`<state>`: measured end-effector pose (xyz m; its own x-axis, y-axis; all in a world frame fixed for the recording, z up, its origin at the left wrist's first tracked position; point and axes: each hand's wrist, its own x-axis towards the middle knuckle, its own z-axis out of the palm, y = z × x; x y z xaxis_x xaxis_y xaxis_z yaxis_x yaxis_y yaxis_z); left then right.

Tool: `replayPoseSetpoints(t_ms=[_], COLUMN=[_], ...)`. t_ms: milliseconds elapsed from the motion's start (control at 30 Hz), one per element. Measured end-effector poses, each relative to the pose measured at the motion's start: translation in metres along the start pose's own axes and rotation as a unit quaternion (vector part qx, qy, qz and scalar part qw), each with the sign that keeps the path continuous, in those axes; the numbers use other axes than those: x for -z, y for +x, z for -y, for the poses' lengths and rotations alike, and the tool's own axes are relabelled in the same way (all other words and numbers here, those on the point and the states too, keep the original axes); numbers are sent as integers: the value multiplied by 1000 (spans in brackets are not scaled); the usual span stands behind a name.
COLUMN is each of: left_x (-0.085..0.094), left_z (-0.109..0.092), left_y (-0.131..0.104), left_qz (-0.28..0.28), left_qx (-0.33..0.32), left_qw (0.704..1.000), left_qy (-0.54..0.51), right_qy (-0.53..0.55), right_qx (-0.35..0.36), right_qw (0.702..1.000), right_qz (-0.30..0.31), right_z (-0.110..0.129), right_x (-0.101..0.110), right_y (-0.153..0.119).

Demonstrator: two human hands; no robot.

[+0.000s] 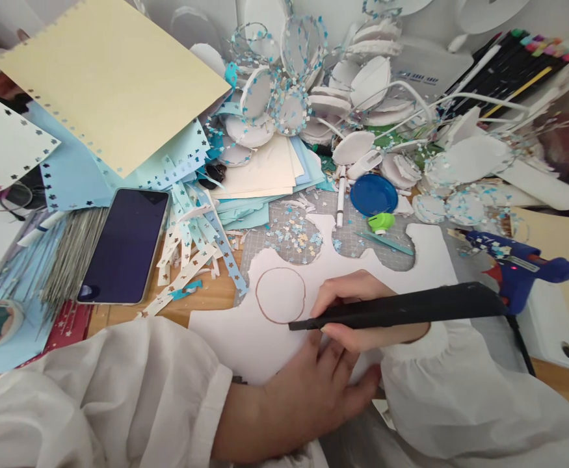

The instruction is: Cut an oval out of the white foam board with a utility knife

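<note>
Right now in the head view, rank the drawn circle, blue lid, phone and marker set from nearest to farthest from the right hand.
1. Drawn circle, just left of the right hand.
2. Blue lid, above it.
3. Phone, far left.
4. Marker set, top right corner.

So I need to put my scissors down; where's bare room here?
Bare wood shows between the phone and white sheet. The sheet's right part near the glue gun is open. The back, among paper discs, is crowded.
</note>
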<state>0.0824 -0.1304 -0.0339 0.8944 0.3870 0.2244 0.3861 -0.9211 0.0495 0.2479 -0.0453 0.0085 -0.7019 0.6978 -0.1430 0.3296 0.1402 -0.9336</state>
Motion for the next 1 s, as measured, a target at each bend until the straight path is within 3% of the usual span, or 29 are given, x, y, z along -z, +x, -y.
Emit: replayPoseSetpoints(t_ms=[267,433,1000], left_x=[-3,-2,-2], left_z=[1,3,3], left_y=[0,1,1], left_qz=[-7,-15,-16], left_qx=[-4,-16,-10], left_qw=[1000,1000,1000], left_qy=[1,-1,0], right_qy=[50,107,64], right_qx=[-8,2,1], right_qw=[999,994,998], right_qz=[-3,-36,-11], right_z=[-5,-6,-9], right_x=[3,12,9], right_y=[2,5,2])
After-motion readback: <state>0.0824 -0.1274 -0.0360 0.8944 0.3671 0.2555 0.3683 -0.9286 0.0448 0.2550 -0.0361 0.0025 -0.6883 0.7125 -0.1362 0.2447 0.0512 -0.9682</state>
